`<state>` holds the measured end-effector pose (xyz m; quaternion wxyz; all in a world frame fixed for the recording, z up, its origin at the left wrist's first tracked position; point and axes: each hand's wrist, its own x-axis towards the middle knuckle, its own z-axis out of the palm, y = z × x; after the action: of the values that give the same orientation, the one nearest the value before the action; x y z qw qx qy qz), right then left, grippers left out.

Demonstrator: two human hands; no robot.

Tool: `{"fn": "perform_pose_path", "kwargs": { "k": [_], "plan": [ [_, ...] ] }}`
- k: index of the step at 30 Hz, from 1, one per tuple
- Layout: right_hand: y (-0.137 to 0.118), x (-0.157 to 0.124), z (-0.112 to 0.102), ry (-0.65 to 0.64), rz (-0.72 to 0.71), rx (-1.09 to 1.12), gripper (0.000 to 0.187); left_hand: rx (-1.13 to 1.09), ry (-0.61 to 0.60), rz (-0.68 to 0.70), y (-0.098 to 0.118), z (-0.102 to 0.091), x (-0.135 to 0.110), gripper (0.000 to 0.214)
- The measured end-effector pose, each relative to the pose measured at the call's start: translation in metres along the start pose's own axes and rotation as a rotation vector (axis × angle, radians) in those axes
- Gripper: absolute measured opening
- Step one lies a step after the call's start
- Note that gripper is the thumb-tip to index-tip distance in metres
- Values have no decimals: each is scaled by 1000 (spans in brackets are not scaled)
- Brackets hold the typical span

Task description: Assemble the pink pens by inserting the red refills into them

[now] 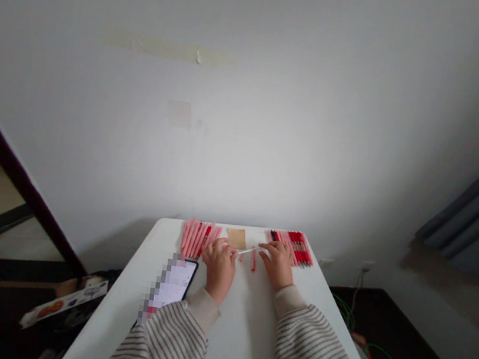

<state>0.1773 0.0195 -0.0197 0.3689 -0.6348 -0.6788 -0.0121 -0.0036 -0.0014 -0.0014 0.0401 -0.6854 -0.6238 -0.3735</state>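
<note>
A thin white stick, perhaps a pen refill [248, 251], stretches between my two hands above the white table [245, 329]. My left hand [219, 266] has its fingers closed on the stick's left end. At the other end, my right hand [278, 262] pinches it between thumb and fingers. Just below the stick lies a short red and pink pen part [253, 261]. Beside my left hand is a row of pink and red pens [195, 239]. Another row of pens, red, pink and black [298, 248], lies by my right hand. My fingers hide the stick's ends.
Behind my hands lies a tan paper square [236, 238] near the table's back edge. A phone [174, 283] with a lit screen is left of my left forearm. The wall [248, 115] stands behind the table. Green cables [348, 313] run along the floor at right.
</note>
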Motion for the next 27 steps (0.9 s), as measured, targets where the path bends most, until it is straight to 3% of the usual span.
{"fn": "perform_pose_path", "kwargs": {
  "k": [5,14,27],
  "plan": [
    [1,0,0,1,15,-12,25,54,31,-47,0,1,-1,14],
    [0,-1,0,-1,27,-52,24,133,40,-12,3,6,-7,15],
    [-2,-1,-1,-26,49,-37,22,201,-20,10,2,8,-10,14]
  ]
}}
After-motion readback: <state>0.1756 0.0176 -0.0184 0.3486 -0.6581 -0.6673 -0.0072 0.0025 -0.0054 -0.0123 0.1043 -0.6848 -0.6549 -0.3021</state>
